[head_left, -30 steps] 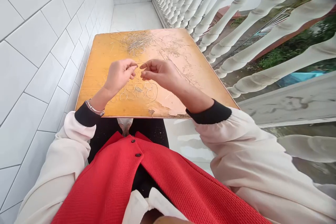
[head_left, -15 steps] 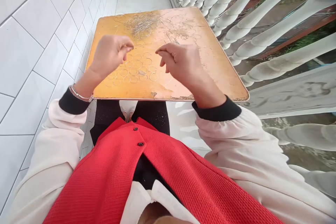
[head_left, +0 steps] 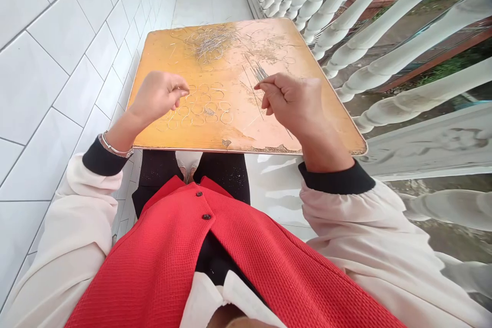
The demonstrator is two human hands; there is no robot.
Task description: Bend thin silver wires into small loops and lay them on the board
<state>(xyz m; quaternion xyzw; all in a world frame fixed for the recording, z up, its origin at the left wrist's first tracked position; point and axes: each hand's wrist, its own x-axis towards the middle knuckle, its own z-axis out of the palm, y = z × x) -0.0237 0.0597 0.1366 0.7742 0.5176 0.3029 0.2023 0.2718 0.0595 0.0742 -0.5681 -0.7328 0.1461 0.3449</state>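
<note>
My left hand [head_left: 157, 96] hovers over the left part of the board, thumb and forefinger pinched; anything between them is too fine to make out. At the right, my right hand [head_left: 292, 101] is also closed in a pinch above the pink area, and its hold is too thin to make out. Just beyond its fingertips lie several thin straight metal pieces [head_left: 260, 73], with a long thin wire [head_left: 248, 81] beside them. Between the hands, thin wire rings [head_left: 198, 108] rest in rough rows, with a small clump of silvery bits [head_left: 210, 111] among them.
The worn orange and pink tabletop [head_left: 184, 139] has a chipped front edge close to my lap. Toward its far side sits a tangled pile of silvery wire [head_left: 213, 46]. A tiled wall [head_left: 57, 72] runs along the left, a white balustrade [head_left: 369, 69] along the right.
My hands have moved apart, the right one to the right and toward me, the left slightly left and down. The straight metal pieces show more fully now. Both pinches stay closed.
</note>
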